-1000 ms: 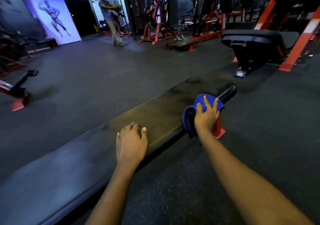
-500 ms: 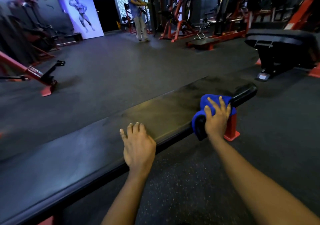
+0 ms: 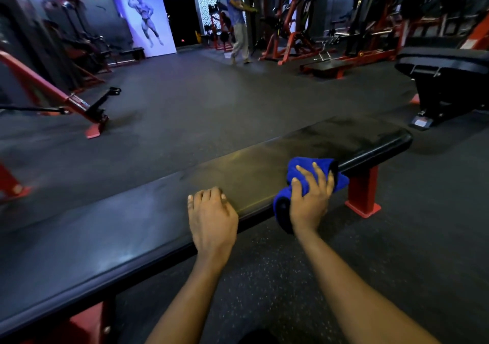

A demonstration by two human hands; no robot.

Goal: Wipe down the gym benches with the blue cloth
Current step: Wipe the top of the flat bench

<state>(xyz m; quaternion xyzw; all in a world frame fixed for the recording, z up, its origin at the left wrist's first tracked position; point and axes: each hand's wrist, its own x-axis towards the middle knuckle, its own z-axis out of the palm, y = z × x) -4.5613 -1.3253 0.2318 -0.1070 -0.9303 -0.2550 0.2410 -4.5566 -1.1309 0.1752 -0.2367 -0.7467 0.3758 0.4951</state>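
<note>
- Blue cloth (image 3: 307, 177) sits bunched on the near edge of the long black bench (image 3: 132, 238), right of frame centre. 1 fold hangs over the side, just left of the red leg (image 3: 362, 193).
- The right hand (image 3: 311, 200) grips the cloth. Its fingers (image 3: 317, 174) are spread and bent over the top of the wad, and the thumb lies against the wad's left side.
- 1 second ago the cloth lay close to the rounded far end of the surface. Now a longer stretch of bare padding separates it from that end, and the gap to the left hand (image 3: 211, 219) is shorter. The stroke appears to be running back along the near edge toward the person.
- The left hand rests on the surface at lower centre and holds nothing. Its fingers were straight 0.5 seconds ago and are now bent at the knuckles. It has kept its place, seemingly as a brace.
- The far end and part of the near edge have probably been wiped. The long stretch toward the lower left of the frame probably has not.
- The left hand lies in the cloth's path and would likely have to lift or shift for the stroke to continue.
- A 2nd bench (image 3: 444, 63) stands at the upper right, well apart, so much of the task probably remains.
</note>
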